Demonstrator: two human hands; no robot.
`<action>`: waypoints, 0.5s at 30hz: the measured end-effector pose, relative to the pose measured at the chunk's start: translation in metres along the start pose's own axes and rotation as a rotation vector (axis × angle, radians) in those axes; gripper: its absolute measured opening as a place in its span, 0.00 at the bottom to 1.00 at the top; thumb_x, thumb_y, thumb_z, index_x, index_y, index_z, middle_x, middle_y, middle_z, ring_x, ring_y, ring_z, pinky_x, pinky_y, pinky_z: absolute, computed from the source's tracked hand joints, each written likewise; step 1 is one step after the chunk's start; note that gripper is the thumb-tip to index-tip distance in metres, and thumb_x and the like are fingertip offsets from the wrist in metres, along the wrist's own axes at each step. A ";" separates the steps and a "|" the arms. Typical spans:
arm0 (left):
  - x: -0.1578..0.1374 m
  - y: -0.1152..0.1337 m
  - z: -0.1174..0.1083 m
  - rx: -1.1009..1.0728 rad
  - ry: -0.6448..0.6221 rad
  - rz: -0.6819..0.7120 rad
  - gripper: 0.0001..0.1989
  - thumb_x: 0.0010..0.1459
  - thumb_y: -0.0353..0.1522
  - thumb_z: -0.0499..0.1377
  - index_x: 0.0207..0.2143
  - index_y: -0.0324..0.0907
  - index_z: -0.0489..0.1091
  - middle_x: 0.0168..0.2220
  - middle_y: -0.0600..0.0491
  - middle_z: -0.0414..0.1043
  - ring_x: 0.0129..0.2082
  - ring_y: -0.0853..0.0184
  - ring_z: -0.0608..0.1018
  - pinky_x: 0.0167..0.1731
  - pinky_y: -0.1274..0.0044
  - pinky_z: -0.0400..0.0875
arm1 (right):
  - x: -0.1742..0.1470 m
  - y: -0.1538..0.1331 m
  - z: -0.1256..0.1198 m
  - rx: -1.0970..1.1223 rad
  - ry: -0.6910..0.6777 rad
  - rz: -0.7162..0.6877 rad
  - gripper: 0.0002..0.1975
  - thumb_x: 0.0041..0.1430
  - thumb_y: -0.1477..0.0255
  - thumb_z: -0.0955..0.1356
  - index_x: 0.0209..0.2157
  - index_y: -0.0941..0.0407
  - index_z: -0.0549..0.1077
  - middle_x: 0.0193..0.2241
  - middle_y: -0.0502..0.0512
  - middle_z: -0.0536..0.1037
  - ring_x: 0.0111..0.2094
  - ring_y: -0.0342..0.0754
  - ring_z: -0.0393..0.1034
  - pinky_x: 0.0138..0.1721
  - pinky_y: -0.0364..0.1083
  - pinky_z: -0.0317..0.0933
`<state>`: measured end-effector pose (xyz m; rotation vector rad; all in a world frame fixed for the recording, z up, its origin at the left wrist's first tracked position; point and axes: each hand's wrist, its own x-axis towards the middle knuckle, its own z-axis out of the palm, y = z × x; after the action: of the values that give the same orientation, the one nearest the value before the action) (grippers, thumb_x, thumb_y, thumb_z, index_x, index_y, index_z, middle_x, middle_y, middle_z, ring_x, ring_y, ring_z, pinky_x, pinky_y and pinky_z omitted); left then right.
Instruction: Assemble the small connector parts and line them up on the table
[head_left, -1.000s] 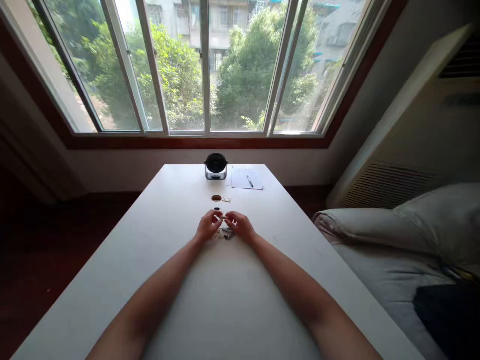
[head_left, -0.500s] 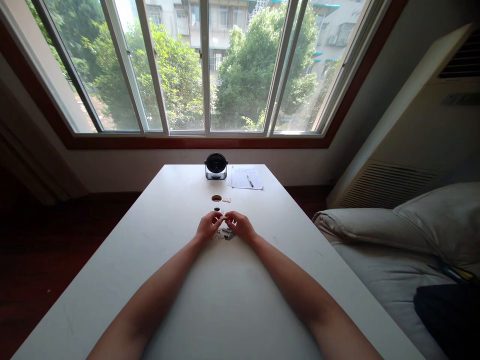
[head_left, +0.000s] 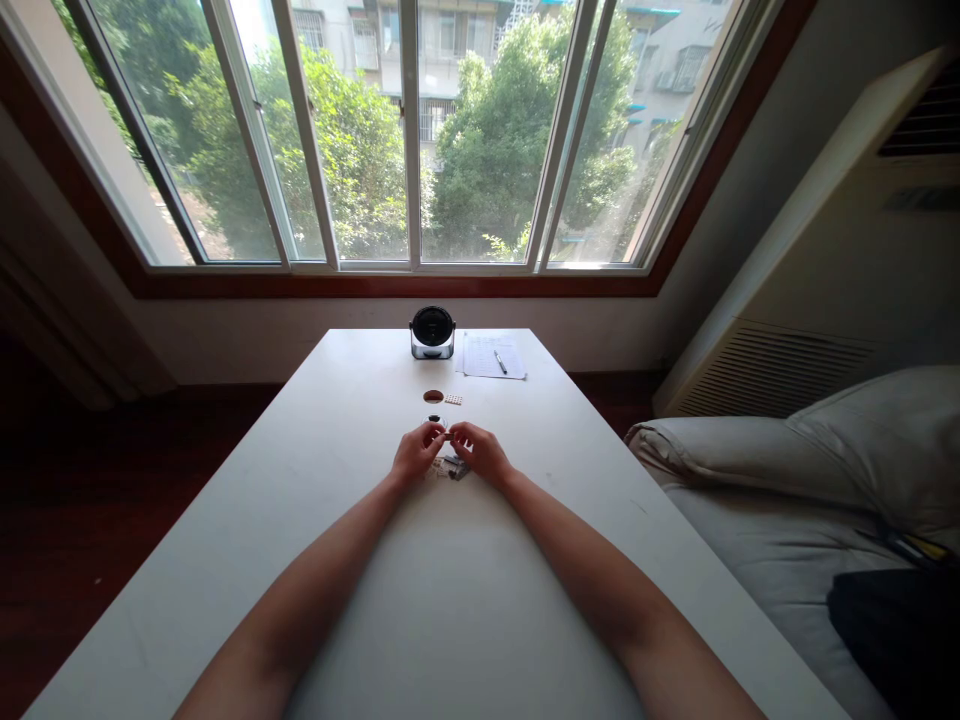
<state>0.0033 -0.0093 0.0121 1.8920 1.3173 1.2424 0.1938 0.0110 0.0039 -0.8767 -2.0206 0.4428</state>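
My left hand (head_left: 418, 451) and my right hand (head_left: 481, 452) meet over the white table (head_left: 465, 580). Between their fingertips is a small tan piece (head_left: 448, 436), pinched from both sides; it is too small to name. Under and just in front of the hands lies a little heap of loose small parts (head_left: 454, 468), grey, dark and pale. Beyond the fingers sits a small dark round item (head_left: 434, 419), partly covered by the left hand. A pale perforated strip (head_left: 454, 400) lies a bit farther off.
A round hole (head_left: 433, 397) opens in the tabletop. Near the far edge stand a black fan-like device (head_left: 433, 330) and papers (head_left: 480, 358) with a pen (head_left: 500, 362) on them. A grey sofa (head_left: 750, 470) is at the right, a window (head_left: 480, 140) ahead.
The small tan piece has turned slightly between the fingertips and looks darker. Both arms stay where they were.
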 end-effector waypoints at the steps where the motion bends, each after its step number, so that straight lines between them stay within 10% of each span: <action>1: 0.000 0.000 0.000 -0.004 0.002 0.001 0.11 0.61 0.39 0.58 0.42 0.44 0.74 0.32 0.53 0.77 0.29 0.69 0.75 0.32 0.77 0.69 | 0.000 -0.001 -0.001 0.000 -0.002 0.000 0.09 0.62 0.71 0.67 0.44 0.52 0.72 0.32 0.50 0.77 0.30 0.44 0.71 0.35 0.44 0.66; 15: 0.000 0.001 -0.001 0.007 -0.009 0.026 0.10 0.59 0.36 0.59 0.42 0.44 0.74 0.32 0.53 0.76 0.29 0.69 0.74 0.33 0.77 0.69 | 0.001 -0.002 -0.002 -0.014 -0.023 0.031 0.10 0.61 0.71 0.67 0.45 0.52 0.72 0.33 0.51 0.78 0.30 0.44 0.71 0.35 0.44 0.67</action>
<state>0.0032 -0.0095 0.0130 1.9228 1.2979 1.2425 0.1944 0.0098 0.0071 -0.9165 -2.0357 0.4582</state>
